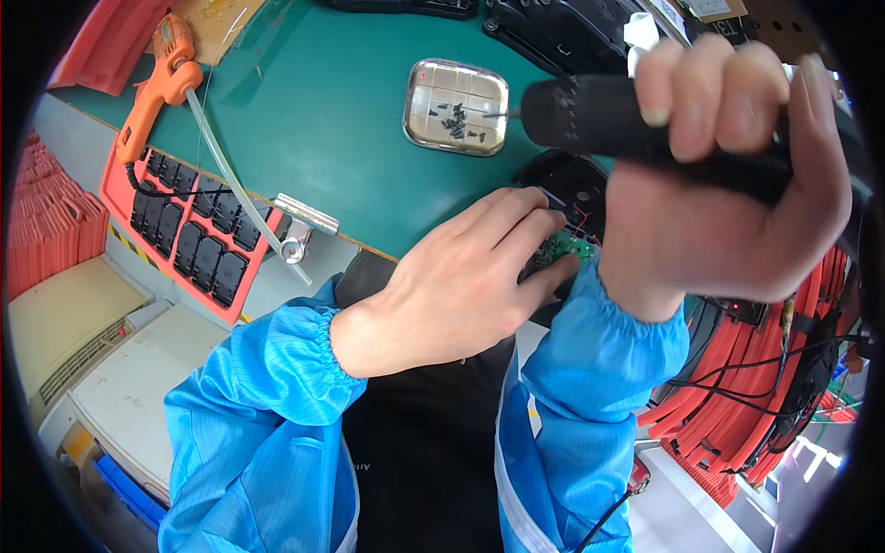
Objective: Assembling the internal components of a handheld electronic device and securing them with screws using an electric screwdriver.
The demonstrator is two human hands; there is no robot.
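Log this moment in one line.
left hand: on green circuit board | right hand: gripping black screwdriver, bit seemingly over tin | dark screws: inside tin

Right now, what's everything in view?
Worktop: 1, green, top
Cylindrical power screwdriver: 1, black, upper right
Rectangular metal tin: 1, silver, top centre
Small screws: several, dark, in the tin
Circuit board: 1, green, centre
Plastic housing: 1, black, beyond the board
Plastic cases: several, black, top edge
Glue gun: 1, orange, upper left
Metal clip: 1, silver, worktop edge
Tray of black parts: 1, red, left
Stacked items: many, red, both sides
Sleeves: 2, blue, below
Left hand: 1, bare, holding the board
Right hand: 1, bare, gripping the screwdriver
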